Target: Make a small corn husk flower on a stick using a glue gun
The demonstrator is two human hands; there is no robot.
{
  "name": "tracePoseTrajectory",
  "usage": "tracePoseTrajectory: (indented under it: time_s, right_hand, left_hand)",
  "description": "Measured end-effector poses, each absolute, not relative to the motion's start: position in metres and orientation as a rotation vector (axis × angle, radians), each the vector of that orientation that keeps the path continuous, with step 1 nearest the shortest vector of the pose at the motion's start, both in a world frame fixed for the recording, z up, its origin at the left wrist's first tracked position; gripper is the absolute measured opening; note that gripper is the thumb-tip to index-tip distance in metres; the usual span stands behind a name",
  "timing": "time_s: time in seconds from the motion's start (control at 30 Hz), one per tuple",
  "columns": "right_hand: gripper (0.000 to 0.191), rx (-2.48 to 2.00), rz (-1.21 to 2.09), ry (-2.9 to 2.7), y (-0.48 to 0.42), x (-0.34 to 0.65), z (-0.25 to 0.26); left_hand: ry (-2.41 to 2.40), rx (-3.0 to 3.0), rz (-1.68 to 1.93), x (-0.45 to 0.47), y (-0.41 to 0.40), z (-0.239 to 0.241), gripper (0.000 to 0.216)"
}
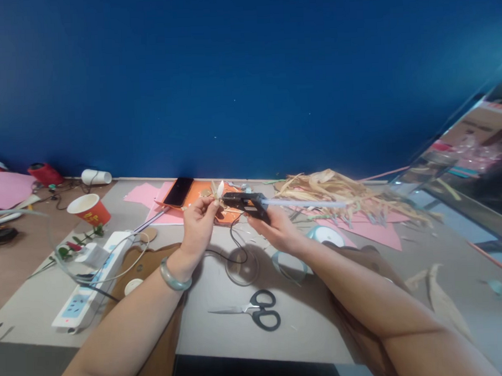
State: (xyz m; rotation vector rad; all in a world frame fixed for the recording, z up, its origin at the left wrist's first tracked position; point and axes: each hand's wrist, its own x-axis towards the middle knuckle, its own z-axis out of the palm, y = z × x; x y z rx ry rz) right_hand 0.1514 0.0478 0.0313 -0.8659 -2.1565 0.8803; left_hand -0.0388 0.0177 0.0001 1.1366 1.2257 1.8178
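Between the fingertips of my left hand [200,220] is a small pale flower [218,190], its petals pointing up; it looks made of dried husk. My right hand [275,228] is wrapped round a black hot glue gun [245,202], with a long translucent glue stick [305,202] sticking out of its back. The gun's nozzle points left and is right at the flower; whether it touches cannot be made out. A dark cord hangs from the gun. Below both hands, scissors [256,309] with black handles lie on the table, blades to the left.
A white power strip [79,303] with cables lies at left, near a red paper cup [89,209]. Behind my hands, a phone [179,191] rests on orange and pink paper. Dried husks [330,187] are heaped at back right. Rolls of clear tape [290,265] sit under my right forearm.
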Motion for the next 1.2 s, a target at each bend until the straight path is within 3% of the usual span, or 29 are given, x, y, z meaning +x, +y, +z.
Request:
tracePoseTrajectory:
  time_s: [1.2]
  right_hand:
    - [0.026,-0.870,0.906,-2.102,0.0479,0.1516,0.0299]
  left_hand:
    - [1.218,1.152,1.826,-0.0379,0.0175,-0.0023,0.025]
